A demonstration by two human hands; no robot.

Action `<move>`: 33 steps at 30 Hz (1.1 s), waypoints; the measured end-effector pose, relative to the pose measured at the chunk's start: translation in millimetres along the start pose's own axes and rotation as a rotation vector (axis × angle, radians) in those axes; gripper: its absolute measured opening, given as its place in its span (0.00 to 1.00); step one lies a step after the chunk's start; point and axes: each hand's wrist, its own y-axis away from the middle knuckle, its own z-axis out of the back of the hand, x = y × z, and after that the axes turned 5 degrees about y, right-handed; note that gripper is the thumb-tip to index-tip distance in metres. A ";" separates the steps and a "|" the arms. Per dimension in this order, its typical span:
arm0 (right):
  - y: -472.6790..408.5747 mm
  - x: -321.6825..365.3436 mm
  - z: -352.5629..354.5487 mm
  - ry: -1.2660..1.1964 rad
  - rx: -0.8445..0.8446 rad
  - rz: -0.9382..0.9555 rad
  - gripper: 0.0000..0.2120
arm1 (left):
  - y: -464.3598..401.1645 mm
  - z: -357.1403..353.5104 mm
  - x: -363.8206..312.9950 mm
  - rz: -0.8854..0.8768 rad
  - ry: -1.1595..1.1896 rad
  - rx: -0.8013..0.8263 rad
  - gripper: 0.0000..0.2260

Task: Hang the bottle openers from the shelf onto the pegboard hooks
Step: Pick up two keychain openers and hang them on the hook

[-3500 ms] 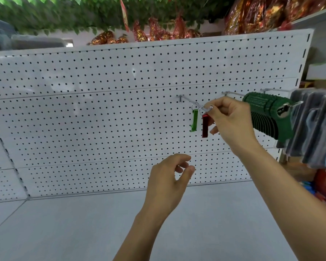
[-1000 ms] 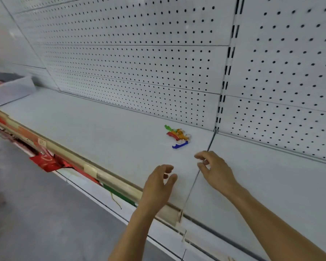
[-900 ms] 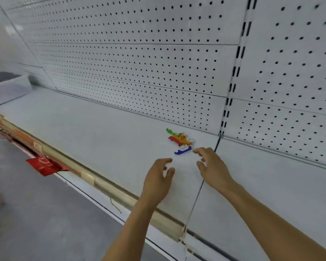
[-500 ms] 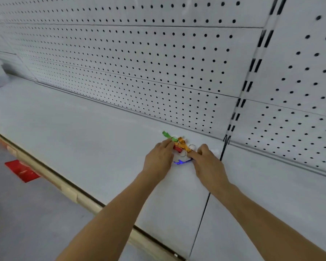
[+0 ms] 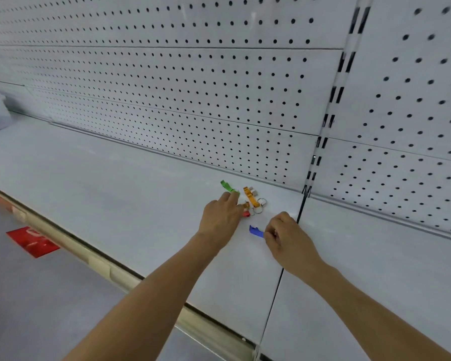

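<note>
We've got the blue opener [image 5: 255, 231] pinched in our right hand [image 5: 288, 241], long axis pointing left, while our left hand [image 5: 223, 218] has fingers curled down on the pile [image 5: 250, 199] just beyond.

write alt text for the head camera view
The right hand pinches a blue bottle opener off a white shelf while the left hand rests on green, orange and red ones below a pegboard.

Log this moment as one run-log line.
stage: pickup at shelf | right hand: pinching blue opener | left hand: on green opener | orange opener: lying loose
</note>
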 end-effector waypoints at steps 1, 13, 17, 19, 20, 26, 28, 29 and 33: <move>6.3 0.2 2.5 -0.014 0.005 -0.007 0.06 | 0.7 0.9 -2.1 0.009 0.007 0.024 0.09; 98.2 7.6 55.1 -0.388 0.108 -0.182 0.07 | 92.9 15.4 -46.7 0.463 0.942 0.294 0.07; 139.9 17.0 70.8 -0.470 0.146 -0.157 0.07 | 151.3 37.4 -79.7 0.553 1.396 0.141 0.05; 163.3 21.8 76.4 -0.492 0.166 -0.134 0.06 | 180.5 51.0 -97.5 0.469 1.458 0.028 0.03; 174.9 24.0 78.8 -0.500 0.176 -0.122 0.06 | 193.7 56.3 -105.9 0.397 1.447 -0.020 0.05; 242.0 30.2 100.3 -0.577 0.226 -0.109 0.06 | 246.6 77.6 -150.5 0.084 1.116 0.000 0.06; 259.6 26.8 108.5 -0.658 0.211 -0.147 0.05 | 255.7 82.5 -163.6 0.076 1.094 0.035 0.05; 267.2 24.2 112.0 -0.697 0.192 -0.169 0.04 | 259.7 85.8 -170.7 0.076 1.096 0.042 0.04; 293.7 11.1 129.0 -0.854 0.077 -0.228 0.04 | 267.8 94.8 -200.8 0.022 1.184 0.012 0.04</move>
